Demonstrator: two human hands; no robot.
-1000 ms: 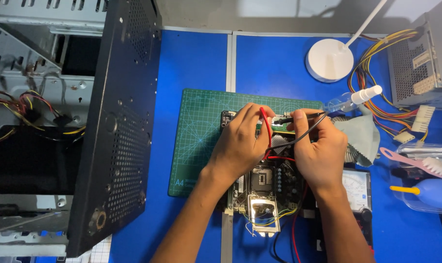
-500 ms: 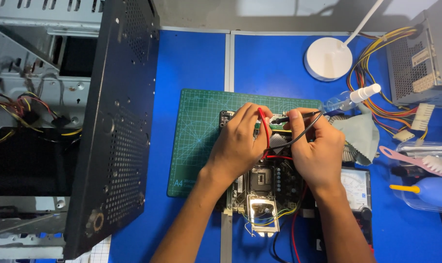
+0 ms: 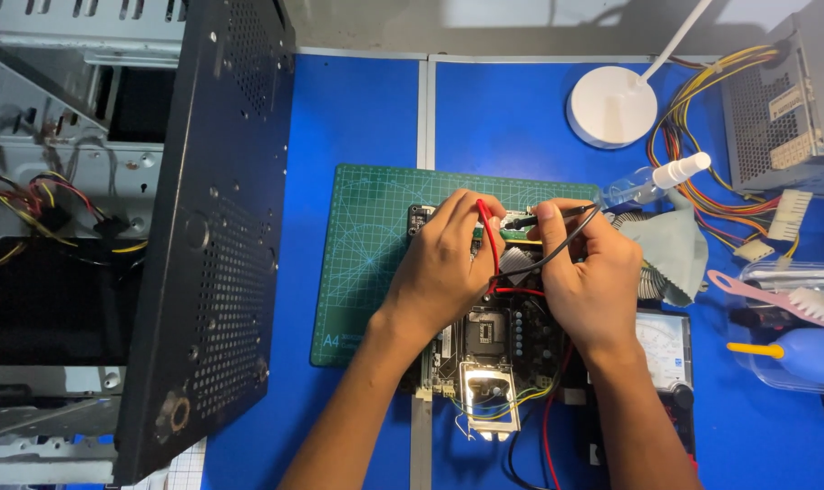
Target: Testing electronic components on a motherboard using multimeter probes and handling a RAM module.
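Note:
A computer motherboard (image 3: pixel 484 340) lies on a green cutting mat (image 3: pixel 366 245) in the middle of the blue table. My left hand (image 3: pixel 443 268) pinches a red test probe (image 3: pixel 487 227) with its tip down on the board's far edge. My right hand (image 3: pixel 589 272) grips a black test probe (image 3: pixel 548 216), its tip pointing left toward the same spot. The red and black leads run back under my hands to an analog multimeter (image 3: pixel 661 349), which lies just right of the board, partly under my right wrist.
An open computer case (image 3: pixel 58 245) with a black perforated side panel (image 3: pixel 212 236) fills the left. At the back stand a white lamp base (image 3: pixel 611 106), a spray bottle (image 3: pixel 652 181) and a grey cloth (image 3: pixel 670 249). A power supply with coloured wires (image 3: pixel 784 100), a pink brush (image 3: pixel 775 299) and a blue air blower (image 3: pixel 806 354) lie right.
Both hands and the probes have stayed at the board's far edge, with only slight shifts of the fingers.

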